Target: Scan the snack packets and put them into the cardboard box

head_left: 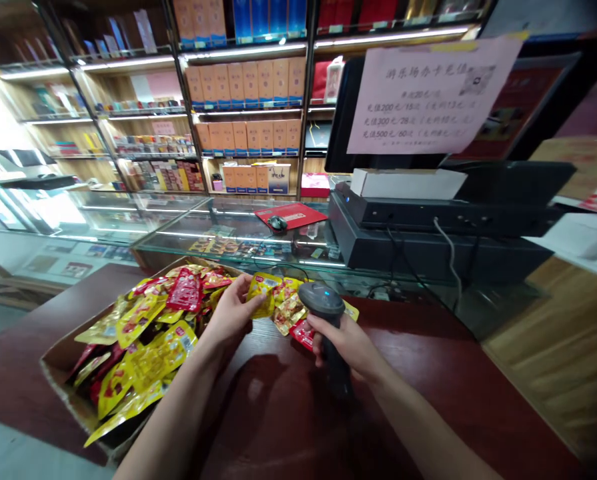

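Observation:
My left hand (234, 308) pinches a yellow snack packet (262, 292) by its left edge, with a barcode patch showing near its top. In my right hand (351, 343) is a black handheld barcode scanner (323, 301), gripped round its handle, its head close to the packet's right side. Behind and below the scanner, a small pile of yellow, gold and red packets (287, 313) lies on the dark red tabletop (278, 427), partly hidden. At my left stands an open cardboard box (61, 380) heaped with similar yellow and red packets (153, 347).
Beyond the table runs a glass display counter (178, 240) bearing a red mouse pad (303, 215) and a computer mouse (278, 223). A monitor with a taped paper sign (428, 100) and a black cash-register base (438, 247) stand at right. Shelves of boxed goods (248, 83) line the back.

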A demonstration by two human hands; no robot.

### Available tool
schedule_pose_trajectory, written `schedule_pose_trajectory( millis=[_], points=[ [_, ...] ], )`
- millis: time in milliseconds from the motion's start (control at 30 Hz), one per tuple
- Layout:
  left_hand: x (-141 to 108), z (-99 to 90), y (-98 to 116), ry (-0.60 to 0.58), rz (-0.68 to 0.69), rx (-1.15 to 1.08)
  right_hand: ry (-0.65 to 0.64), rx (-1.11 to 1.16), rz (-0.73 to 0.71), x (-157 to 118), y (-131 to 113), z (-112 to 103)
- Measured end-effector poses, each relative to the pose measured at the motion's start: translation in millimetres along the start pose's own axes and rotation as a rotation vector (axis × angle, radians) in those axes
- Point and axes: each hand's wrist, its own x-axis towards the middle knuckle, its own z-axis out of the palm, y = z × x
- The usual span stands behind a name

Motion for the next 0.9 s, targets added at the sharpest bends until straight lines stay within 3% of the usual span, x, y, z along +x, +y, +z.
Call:
schedule_pose_trajectory(
  millis=[200, 333, 467, 567, 667, 767, 900],
  points=[
    [-30.6, -60.4, 54.0, 0.138, 0.051, 0.192, -0.06, -0.04, 0.007, -1.4, 5.4, 11.0],
    [-50.3, -90.4, 66.8, 0.17, 0.046, 0.272, -0.115, -0.08, -0.018, -0.8, 8.1, 22.8],
    [-58.9, -103.1, 73.2, 0.258, 0.038, 0.324, -0.123, -0.084, -0.019, 2.1, 11.6, 29.0],
    [-56.0, -102.7, 77.8, 0.313, 0.096, 0.353, -0.123, -0.086, -0.026, 3.1, 13.6, 28.4],
    [-49.3, -91.5, 78.7, 0.263, 0.105, 0.331, -0.1, -0.099, -0.022, 2.6, 13.2, 23.8],
    [-40.7, -67.5, 69.2, 0.172, 0.111, 0.325, -0.097, -0.085, -0.04, 1.9, 10.6, 16.5],
    [-22.7, -22.5, 34.1, 0.025, 0.078, 0.316, -0.034, -0.038, -0.067, 1.1, 4.9, 5.6]
  ],
)
